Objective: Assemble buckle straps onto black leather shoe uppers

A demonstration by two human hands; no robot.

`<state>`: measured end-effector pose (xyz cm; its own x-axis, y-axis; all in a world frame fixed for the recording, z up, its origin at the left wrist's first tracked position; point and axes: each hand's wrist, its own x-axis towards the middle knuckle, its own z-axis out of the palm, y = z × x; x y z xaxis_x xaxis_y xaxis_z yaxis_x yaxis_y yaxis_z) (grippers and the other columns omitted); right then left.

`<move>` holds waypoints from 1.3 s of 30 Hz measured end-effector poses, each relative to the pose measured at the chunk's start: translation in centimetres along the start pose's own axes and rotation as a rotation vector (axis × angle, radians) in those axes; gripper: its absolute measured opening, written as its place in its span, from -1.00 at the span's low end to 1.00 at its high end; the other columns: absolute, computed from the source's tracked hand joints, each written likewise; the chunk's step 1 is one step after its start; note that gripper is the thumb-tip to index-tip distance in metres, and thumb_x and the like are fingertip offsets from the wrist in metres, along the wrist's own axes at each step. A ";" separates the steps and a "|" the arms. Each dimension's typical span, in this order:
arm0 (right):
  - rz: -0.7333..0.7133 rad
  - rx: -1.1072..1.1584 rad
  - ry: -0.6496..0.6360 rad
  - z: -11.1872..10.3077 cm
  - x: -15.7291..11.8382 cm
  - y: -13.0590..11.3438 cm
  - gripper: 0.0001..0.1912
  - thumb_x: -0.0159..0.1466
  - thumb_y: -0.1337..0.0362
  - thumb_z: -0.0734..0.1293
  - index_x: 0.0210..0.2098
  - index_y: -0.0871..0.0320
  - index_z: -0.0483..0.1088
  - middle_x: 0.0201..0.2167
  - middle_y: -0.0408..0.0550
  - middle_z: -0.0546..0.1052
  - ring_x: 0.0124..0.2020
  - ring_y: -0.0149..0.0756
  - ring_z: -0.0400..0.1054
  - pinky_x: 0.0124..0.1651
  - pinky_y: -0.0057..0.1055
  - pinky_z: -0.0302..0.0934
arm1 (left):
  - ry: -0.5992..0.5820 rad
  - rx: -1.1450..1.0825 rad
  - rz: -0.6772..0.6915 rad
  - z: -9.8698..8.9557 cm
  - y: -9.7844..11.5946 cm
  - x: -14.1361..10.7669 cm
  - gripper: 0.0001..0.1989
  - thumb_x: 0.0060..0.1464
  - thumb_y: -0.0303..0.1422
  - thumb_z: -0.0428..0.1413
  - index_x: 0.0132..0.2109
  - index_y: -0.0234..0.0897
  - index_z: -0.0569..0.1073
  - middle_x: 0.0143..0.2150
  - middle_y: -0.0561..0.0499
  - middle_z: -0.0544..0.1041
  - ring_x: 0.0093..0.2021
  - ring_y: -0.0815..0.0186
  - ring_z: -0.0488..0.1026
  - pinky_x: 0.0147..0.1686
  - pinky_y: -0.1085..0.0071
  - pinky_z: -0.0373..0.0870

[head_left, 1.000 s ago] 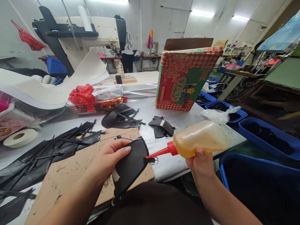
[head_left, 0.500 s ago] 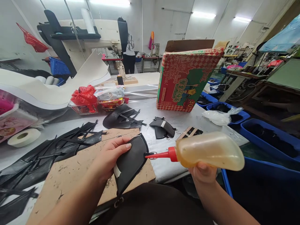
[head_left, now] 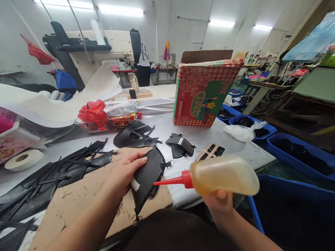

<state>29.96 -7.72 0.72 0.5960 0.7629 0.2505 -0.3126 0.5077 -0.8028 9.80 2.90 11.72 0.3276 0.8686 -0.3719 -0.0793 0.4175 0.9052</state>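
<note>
The left hand pinches a black curved leather-like panel; right of that grip, the right hand clasps a translucent amber plastic bottle, its red conical nozzle at the panel's edge. Beneath the left grip lies flat brown cardboard.

**One bottle, one carton**

At the bench's near edge, one cardboard sheet and one held black panel; toward the left edge, one tape roll; by the right edge, one clear bag.
</note>
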 end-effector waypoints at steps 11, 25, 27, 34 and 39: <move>-0.032 0.316 0.548 -2.0 6.1 -7.1 -0.31 -0.41 -0.08 0.56 -0.34 0.18 0.46 -0.58 -0.24 0.52 -0.68 -0.53 0.32 -0.65 -0.66 0.29 | 0.044 -0.122 -0.036 7.8 -2.7 7.7 -0.91 0.06 -0.49 0.07 -0.41 -0.31 0.35 -0.61 0.17 0.37 -0.66 0.47 0.31 -0.62 0.55 0.27; 0.053 0.307 0.563 -6.0 4.7 -5.8 -0.36 -0.34 -0.07 0.56 -0.34 0.17 0.43 -0.58 -0.25 0.49 -0.66 -0.52 0.29 -0.67 -0.62 0.24 | 0.139 0.116 -0.026 12.7 -7.0 13.6 -0.79 0.18 -0.30 0.04 -0.12 -0.36 0.39 -0.20 -0.03 0.45 -0.29 0.32 0.44 -0.30 0.30 0.43; 0.039 0.305 0.528 -6.1 4.6 -5.6 -0.40 -0.27 -0.06 0.54 -0.33 0.15 0.43 -0.56 -0.25 0.51 -0.66 -0.51 0.30 -0.66 -0.61 0.25 | 0.202 0.156 0.060 12.1 -6.6 13.5 -0.77 0.15 -0.32 0.07 -0.08 -0.35 0.37 -0.09 -0.08 0.43 -0.15 0.24 0.41 -0.18 0.22 0.39; 0.063 0.304 0.503 -6.2 4.5 -5.6 -0.42 -0.28 -0.05 0.55 -0.35 0.15 0.44 -0.56 -0.25 0.52 -0.68 -0.50 0.30 -0.68 -0.59 0.26 | 0.110 0.388 0.407 3.6 -1.6 7.6 -0.69 -0.08 -0.23 0.16 -0.16 -0.23 0.44 -0.11 -0.03 0.47 -0.01 0.20 0.34 -0.03 0.36 0.22; 0.151 0.310 0.483 -4.3 4.5 -4.9 -0.34 -0.37 -0.04 0.57 -0.30 0.11 0.46 -0.56 -0.27 0.52 -0.69 -0.51 0.27 -0.69 -0.60 0.24 | -0.143 1.125 0.432 -2.8 -0.2 4.0 -0.79 -0.19 -0.25 0.24 -0.33 -0.20 0.51 -0.27 -0.07 0.54 -0.16 0.06 0.41 -0.10 0.22 0.24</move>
<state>37.34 -8.46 3.49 0.7744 0.6042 -0.1878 -0.5786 0.5562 -0.5966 8.45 7.04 9.46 0.5827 0.8120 -0.0332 0.6312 -0.4264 0.6479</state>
